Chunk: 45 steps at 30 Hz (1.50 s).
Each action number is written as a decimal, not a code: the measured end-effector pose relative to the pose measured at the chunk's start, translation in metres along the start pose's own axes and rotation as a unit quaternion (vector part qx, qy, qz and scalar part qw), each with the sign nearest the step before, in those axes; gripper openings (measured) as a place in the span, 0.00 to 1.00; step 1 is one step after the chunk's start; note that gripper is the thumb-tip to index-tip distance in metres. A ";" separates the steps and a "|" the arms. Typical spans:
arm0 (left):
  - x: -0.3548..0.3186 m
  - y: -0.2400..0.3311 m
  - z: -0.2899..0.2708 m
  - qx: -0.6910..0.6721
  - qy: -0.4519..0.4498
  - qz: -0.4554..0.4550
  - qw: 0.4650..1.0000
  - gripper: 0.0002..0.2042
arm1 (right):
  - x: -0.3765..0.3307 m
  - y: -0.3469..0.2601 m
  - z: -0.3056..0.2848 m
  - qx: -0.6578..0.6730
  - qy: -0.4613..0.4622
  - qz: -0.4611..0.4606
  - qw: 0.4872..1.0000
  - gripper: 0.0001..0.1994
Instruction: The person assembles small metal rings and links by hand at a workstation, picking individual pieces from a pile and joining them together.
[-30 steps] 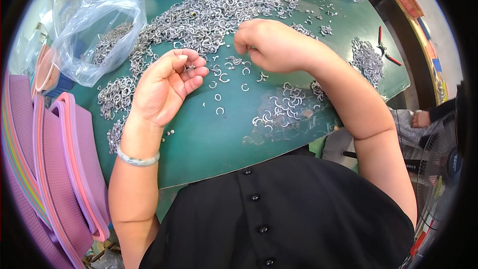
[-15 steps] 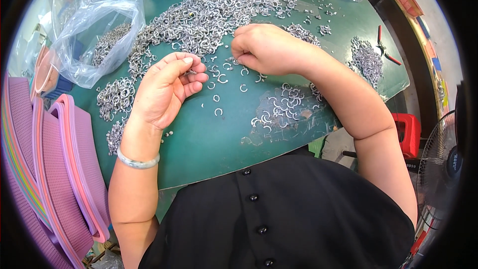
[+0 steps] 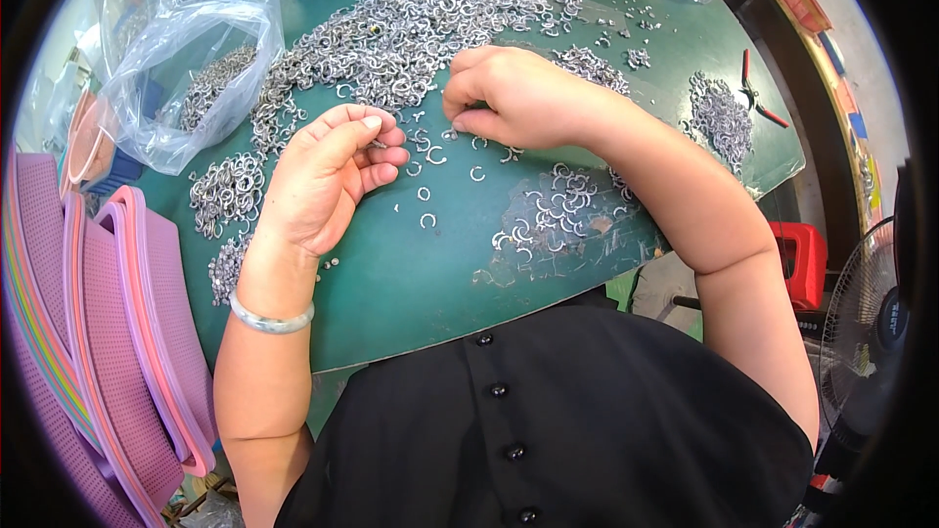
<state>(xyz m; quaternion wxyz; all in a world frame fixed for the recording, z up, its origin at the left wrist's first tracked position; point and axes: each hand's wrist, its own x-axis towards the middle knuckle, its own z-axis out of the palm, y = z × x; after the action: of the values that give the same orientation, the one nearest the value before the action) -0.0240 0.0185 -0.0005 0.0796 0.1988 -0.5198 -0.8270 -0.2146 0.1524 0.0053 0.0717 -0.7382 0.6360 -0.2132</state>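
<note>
My left hand (image 3: 333, 171) is turned palm inward above the green table, thumb and fingers pinched together. A small grey metal piece shows between its fingertips, too small to name. To its right, my right hand (image 3: 514, 98) is curled with thumb and fingertips together, close to the tabletop. Whatever it may pinch is hidden. Just below its fingertips lie small metal bits (image 3: 449, 135). Several open C-shaped metal rings (image 3: 436, 154) are scattered between the hands. A large heap of such grey rings (image 3: 391, 39) spreads behind both hands.
Smaller ring piles lie by my left wrist (image 3: 227, 191), near the front edge (image 3: 562, 200) and at the right (image 3: 722, 117), beside red-handled pliers (image 3: 753, 96). A clear plastic bag (image 3: 161, 117) stands far left. Purple baskets (image 3: 147, 303) line the left; a fan (image 3: 861, 318) stands right.
My right hand has shifted slightly left, its fingertips now nearer my left hand. My left hand has hardly moved and keeps its pinch.
</note>
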 end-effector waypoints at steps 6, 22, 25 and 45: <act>-0.001 0.001 0.001 0.005 0.010 -0.002 1.000 0.07 | 0.003 0.004 -0.006 0.091 -0.005 0.091 0.992 0.05; -0.002 0.001 0.005 0.013 0.015 -0.005 1.000 0.07 | 0.004 -0.002 -0.009 0.303 0.012 0.227 0.925 0.06; -0.001 0.001 0.005 0.014 0.016 -0.006 1.000 0.07 | 0.006 -0.003 -0.012 0.337 0.002 0.250 0.908 0.05; -0.003 0.004 0.017 0.042 -0.034 -0.056 0.997 0.09 | 0.006 -0.013 -0.005 0.490 0.028 0.181 0.852 0.06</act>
<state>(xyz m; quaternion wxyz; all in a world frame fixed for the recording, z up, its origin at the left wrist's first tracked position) -0.0283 0.0319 0.0104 0.0071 0.2023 -0.5443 -0.8141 -0.2040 0.1502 0.0155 0.4433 -0.4729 0.5734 -0.5010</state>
